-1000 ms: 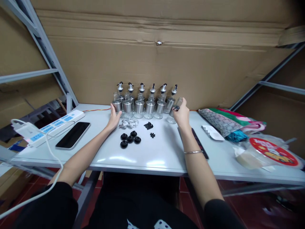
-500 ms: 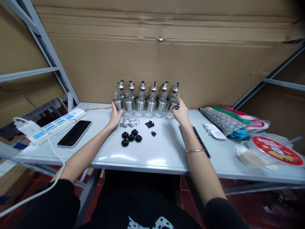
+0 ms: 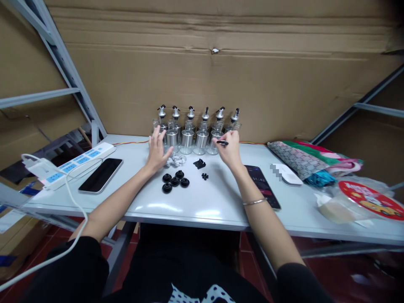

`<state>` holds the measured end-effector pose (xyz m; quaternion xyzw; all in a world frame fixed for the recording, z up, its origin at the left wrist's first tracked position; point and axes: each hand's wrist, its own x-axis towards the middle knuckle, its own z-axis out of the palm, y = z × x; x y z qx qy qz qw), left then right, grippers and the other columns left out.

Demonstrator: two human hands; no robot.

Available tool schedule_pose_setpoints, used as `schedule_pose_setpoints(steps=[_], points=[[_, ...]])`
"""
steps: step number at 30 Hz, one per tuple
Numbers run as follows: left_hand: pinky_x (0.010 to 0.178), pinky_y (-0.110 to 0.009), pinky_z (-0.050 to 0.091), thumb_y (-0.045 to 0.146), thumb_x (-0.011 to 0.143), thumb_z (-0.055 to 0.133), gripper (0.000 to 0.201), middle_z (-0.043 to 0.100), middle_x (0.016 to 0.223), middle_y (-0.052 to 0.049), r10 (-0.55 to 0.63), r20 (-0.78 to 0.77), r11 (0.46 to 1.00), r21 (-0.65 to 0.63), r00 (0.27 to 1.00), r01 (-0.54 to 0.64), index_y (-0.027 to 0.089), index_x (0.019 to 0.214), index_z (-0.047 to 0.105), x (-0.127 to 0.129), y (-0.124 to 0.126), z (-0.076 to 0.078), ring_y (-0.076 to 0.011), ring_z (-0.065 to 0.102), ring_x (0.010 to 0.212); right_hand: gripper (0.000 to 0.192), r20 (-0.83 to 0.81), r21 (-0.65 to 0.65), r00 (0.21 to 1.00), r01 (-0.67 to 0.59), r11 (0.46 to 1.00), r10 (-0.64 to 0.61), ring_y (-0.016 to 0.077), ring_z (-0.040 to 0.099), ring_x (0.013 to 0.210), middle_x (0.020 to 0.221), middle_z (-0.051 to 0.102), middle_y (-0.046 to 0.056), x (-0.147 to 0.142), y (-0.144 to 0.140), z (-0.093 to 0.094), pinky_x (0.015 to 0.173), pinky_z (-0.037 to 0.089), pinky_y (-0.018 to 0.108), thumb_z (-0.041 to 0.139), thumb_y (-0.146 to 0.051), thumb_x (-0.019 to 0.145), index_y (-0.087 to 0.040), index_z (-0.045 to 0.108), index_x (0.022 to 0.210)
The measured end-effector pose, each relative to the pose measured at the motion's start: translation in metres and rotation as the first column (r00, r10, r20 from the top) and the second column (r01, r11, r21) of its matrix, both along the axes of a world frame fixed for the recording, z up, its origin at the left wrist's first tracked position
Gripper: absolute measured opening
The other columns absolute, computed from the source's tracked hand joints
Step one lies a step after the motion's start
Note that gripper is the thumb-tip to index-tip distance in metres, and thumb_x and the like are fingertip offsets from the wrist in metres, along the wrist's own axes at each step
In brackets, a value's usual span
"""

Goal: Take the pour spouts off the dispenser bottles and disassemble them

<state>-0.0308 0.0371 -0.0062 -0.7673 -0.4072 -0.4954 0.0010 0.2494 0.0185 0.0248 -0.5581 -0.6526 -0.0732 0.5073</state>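
Several glass oil bottles with steel sleeves and pourer spouts [image 3: 195, 128] stand in rows at the back of the white table [image 3: 208, 202]. My left hand [image 3: 157, 150], fingers spread, reaches the leftmost bottles and holds nothing. My right hand [image 3: 229, 150] pinches a small black part [image 3: 222, 143] in front of the right-hand bottles. Between the hands lie loose silver spout pieces [image 3: 175, 160], several black round stoppers [image 3: 175, 181] and small black bits [image 3: 202, 168].
A black phone [image 3: 101, 174] and a white power strip [image 3: 75, 162] with a charger cable lie at the left. Another phone [image 3: 263, 185] with a lit screen, a white mouse-like object [image 3: 285, 174], patterned fabric [image 3: 306, 162] and a bagged item [image 3: 356, 202] sit at the right. Cardboard stands behind.
My right hand has drawn back left from the rightmost bottle, still pinching the black part. My left hand rose with fingers spread at the left bottles. The right phone is now uncovered.
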Motion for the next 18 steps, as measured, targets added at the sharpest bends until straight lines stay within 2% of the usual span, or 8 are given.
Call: schedule_pose_setpoints(steps=[2, 4, 6, 10, 14, 18], points=[[0.118, -0.054, 0.011, 0.047, 0.086, 0.053, 0.064, 0.032, 0.149, -0.015, -0.105, -0.169, 0.988, 0.095, 0.980, 0.122, 0.022, 0.140, 0.030, 0.009, -0.013, 0.009, -0.0277, 0.023, 0.143, 0.026, 0.045, 0.000, 0.983, -0.179, 0.984, 0.179, 0.0227, 0.050, 0.088, 0.088, 0.048, 0.007, -0.020, -0.009, 0.001, 0.081, 0.044, 0.037, 0.062, -0.042, 0.080, -0.021, 0.050, 0.070], [0.117, -0.050, 0.020, 0.047, 0.087, 0.054, 0.061, 0.044, 0.140, -0.014, -0.213, -0.323, 0.954, 0.135, 0.922, 0.267, 0.021, 0.138, 0.033, 0.018, -0.025, 0.014, -0.0263, 0.035, 0.137, 0.028, 0.083, -0.051, 0.920, -0.380, 0.924, 0.383, 0.0198, 0.050, 0.078, 0.082, 0.048, 0.004, -0.039, -0.019, 0.003, 0.074, 0.044, 0.033, 0.063, -0.045, 0.080, -0.021, 0.051, 0.071], [0.112, -0.048, 0.030, 0.047, 0.086, 0.056, 0.060, 0.049, 0.134, -0.014, -0.275, -0.402, 0.926, 0.135, 0.873, 0.353, 0.021, 0.136, 0.036, 0.027, -0.035, 0.015, -0.0260, 0.043, 0.130, 0.030, 0.063, -0.073, 0.877, -0.472, 0.879, 0.476, 0.0174, 0.049, 0.070, 0.075, 0.049, 0.002, -0.054, -0.030, 0.004, 0.067, 0.042, 0.030, 0.068, -0.046, 0.076, -0.022, 0.051, 0.071], [0.100, -0.045, 0.042, 0.044, 0.087, 0.055, 0.049, 0.050, 0.131, -0.016, -0.275, -0.408, 0.926, 0.131, 0.871, 0.354, 0.021, 0.128, 0.044, 0.034, -0.044, 0.014, -0.0263, 0.049, 0.124, 0.034, -0.064, -0.112, 0.830, -0.557, 0.823, 0.554, 0.0126, 0.046, 0.062, 0.067, 0.051, -0.004, -0.070, -0.043, 0.005, 0.059, 0.039, 0.024, 0.075, -0.042, 0.067, -0.022, 0.049, 0.079], [0.096, -0.043, 0.044, 0.042, 0.088, 0.055, 0.033, 0.053, 0.128, -0.015, -0.248, -0.408, 0.934, 0.141, 0.879, 0.329, 0.020, 0.114, 0.054, 0.033, -0.044, 0.012, -0.0253, 0.052, 0.120, 0.039, -0.187, -0.167, 0.775, -0.630, 0.759, 0.603, 0.0099, 0.046, 0.055, 0.061, 0.052, -0.007, -0.072, -0.044, 0.002, 0.054, 0.038, 0.021, 0.074, -0.041, 0.063, -0.022, 0.050, 0.088], [0.092, -0.042, 0.045, 0.041, 0.090, 0.052, 0.030, 0.062, 0.111, -0.013, -0.281, -0.427, 0.919, 0.138, 0.859, 0.369, 0.017, 0.107, 0.056, 0.034, -0.041, 0.010, -0.0239, 0.058, 0.108, 0.040, -0.221, -0.166, 0.774, -0.629, 0.760, 0.593, 0.0093, 0.045, 0.054, 0.058, 0.049, -0.009, -0.071, -0.041, -0.001, 0.055, 0.038, 0.021, 0.073, -0.037, 0.061, -0.021, 0.051, 0.091]])
